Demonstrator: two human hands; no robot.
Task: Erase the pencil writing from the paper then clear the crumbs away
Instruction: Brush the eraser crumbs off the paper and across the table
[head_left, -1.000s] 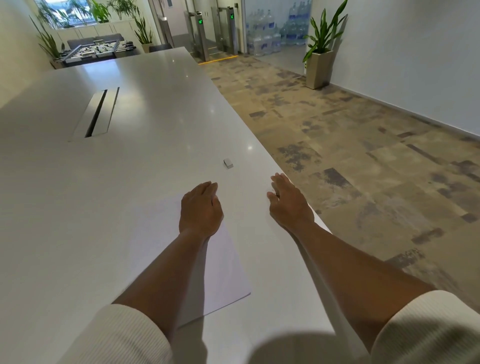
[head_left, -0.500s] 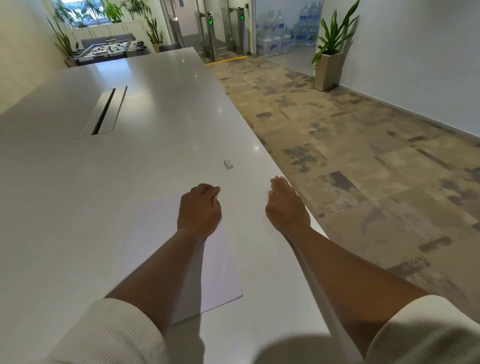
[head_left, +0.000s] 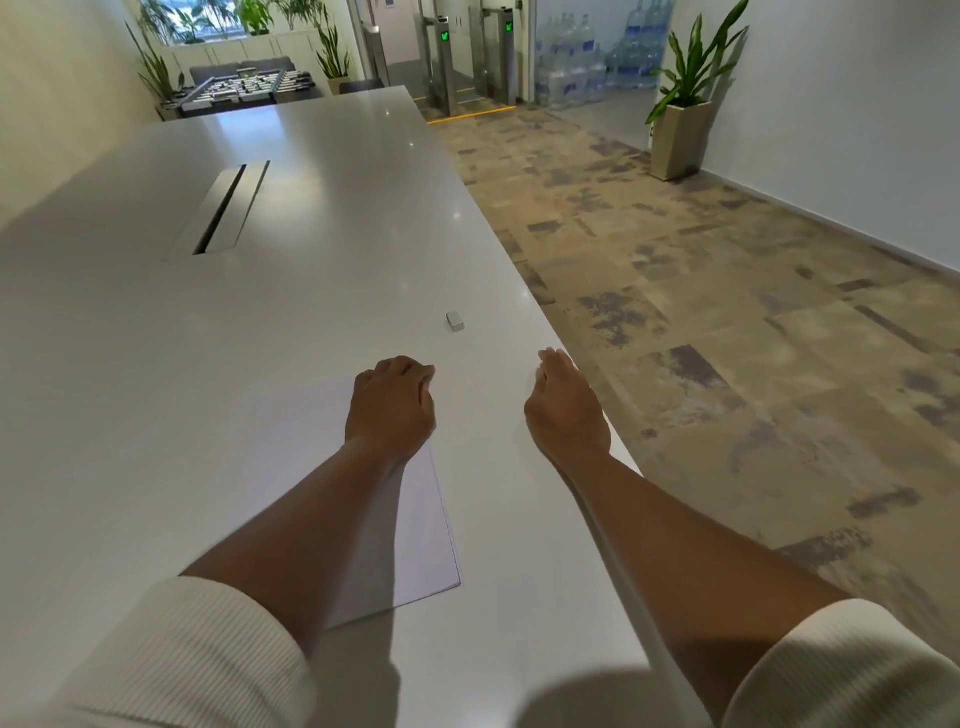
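- Your left hand (head_left: 392, 408) rests curled on the paper's (head_left: 332, 467) far corner, holding nothing visible.
- Your right hand (head_left: 566, 410) lies flat, fingers straight, at the table (head_left: 156, 364) edge.
- The eraser (head_left: 455, 321) sits apart, just beyond both.

A single wide-angle head view looks forward and down from above the person's forearms, close over the near end of a long white table (head_left: 156, 364). It faces along the table's length toward the far room, with floor at right.
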